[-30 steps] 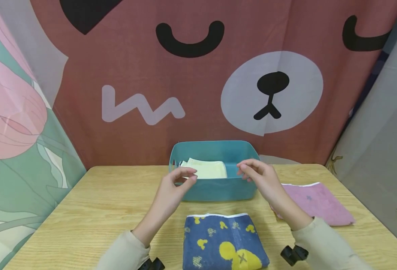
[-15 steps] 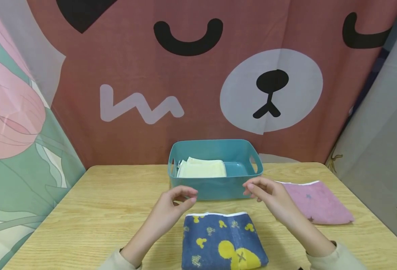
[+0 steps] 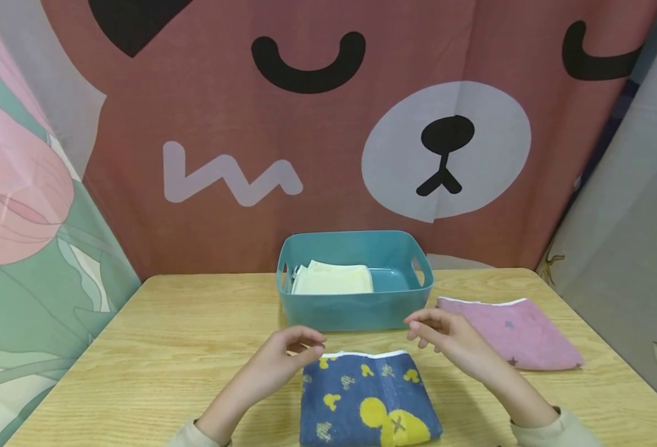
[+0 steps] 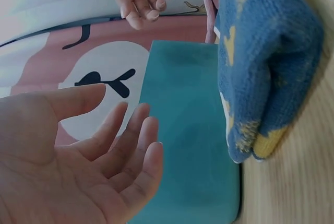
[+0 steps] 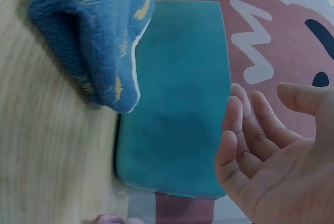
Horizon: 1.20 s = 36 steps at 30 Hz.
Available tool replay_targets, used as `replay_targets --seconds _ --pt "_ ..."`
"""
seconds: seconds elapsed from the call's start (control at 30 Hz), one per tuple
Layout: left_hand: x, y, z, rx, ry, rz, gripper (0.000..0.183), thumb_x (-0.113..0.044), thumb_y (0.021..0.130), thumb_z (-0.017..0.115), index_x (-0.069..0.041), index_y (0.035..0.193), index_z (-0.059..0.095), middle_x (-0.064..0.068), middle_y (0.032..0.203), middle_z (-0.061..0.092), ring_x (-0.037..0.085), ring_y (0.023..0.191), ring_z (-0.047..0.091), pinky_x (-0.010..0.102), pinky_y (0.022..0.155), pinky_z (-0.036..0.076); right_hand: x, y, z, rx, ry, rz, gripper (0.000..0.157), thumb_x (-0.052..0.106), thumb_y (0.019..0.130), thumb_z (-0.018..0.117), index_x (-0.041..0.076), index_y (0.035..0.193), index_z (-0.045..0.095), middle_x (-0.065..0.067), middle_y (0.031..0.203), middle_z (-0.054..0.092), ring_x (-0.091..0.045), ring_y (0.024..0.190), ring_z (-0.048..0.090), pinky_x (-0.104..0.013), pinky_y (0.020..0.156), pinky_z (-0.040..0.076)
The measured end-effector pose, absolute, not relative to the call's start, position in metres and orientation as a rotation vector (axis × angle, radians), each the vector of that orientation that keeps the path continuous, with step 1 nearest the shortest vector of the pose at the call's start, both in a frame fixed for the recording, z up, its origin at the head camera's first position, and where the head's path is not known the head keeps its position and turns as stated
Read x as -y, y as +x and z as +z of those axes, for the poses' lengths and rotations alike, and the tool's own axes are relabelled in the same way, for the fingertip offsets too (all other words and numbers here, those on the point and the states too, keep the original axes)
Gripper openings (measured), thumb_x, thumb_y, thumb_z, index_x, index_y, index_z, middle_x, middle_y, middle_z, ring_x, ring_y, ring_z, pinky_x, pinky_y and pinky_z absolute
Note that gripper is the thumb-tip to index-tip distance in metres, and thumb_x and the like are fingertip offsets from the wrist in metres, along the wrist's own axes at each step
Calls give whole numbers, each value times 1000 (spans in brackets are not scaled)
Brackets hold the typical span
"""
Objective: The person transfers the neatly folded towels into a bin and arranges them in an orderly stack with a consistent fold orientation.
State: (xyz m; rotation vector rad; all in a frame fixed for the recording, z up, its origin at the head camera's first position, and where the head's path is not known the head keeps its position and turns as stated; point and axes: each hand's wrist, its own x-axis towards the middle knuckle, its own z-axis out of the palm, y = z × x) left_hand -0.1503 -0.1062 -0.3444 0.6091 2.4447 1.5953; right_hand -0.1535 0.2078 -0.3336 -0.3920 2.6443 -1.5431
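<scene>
A folded blue towel with yellow mouse-head shapes and a white hem lies on the table between my forearms. My left hand hovers at its upper left corner, fingers relaxed and holding nothing. Over its far right side, my right hand is raised with loosely bent fingers and nothing in them. Behind the towel stands a teal basket, where a folded pale yellow cloth lies in the left part. Both wrist views show the towel's folded layers, the blue towel beside the basket's front wall.
A folded pink towel with small stars lies on the right of the wooden table. A bear-print curtain hangs right behind the table, and other curtains close in the left and right sides.
Both hands have drawn back from above the basket and come down toward the blue towel's far edge. The basket and towels have stayed in place.
</scene>
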Motion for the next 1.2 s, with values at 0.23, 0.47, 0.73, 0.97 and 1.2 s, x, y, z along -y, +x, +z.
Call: replay_targets --seconds 0.23,0.47,0.73,0.97,1.2 --pt "110 -150 -348 -2406 576 1562 27 -21 96 66 -2 116 67 9 110 67 20 96 61 41 80 54 -212 -153 -344 -2638 -428 -1501 28 18 101 57 -4 118 63 -5 95 68 -23 83 62 -38 70 50" --pt "117 -148 -354 -2440 562 1528 31 -19 96 67 1 118 65 10 111 67 22 98 61 36 78 53 -211 -153 -348 -2662 -403 -1418 31 23 100 61 -3 116 64 -8 96 69 -23 82 63 -40 71 53" --pt "124 -150 -358 -2549 456 1432 35 -20 94 70 3 120 63 10 113 66 23 95 61 34 71 53 -209 -155 -355 -2688 -417 -1277 31 25 97 66 0 114 68 -3 97 67 -18 85 62 -35 71 52" --pt "123 -151 -362 -2614 406 1328 42 -24 90 75 0 122 62 10 109 65 23 91 61 34 66 53 -216 -155 -360 -2642 -433 -1205 33 22 95 68 -4 114 66 -5 88 67 -20 77 64 -36 64 52" --pt "121 -150 -361 -2528 376 1257 68 -29 87 78 4 138 49 12 117 62 26 96 60 40 72 53 -219 -156 -370 -2655 -372 -1165 33 23 92 72 -4 111 66 -4 84 66 -18 76 63 -35 65 52"
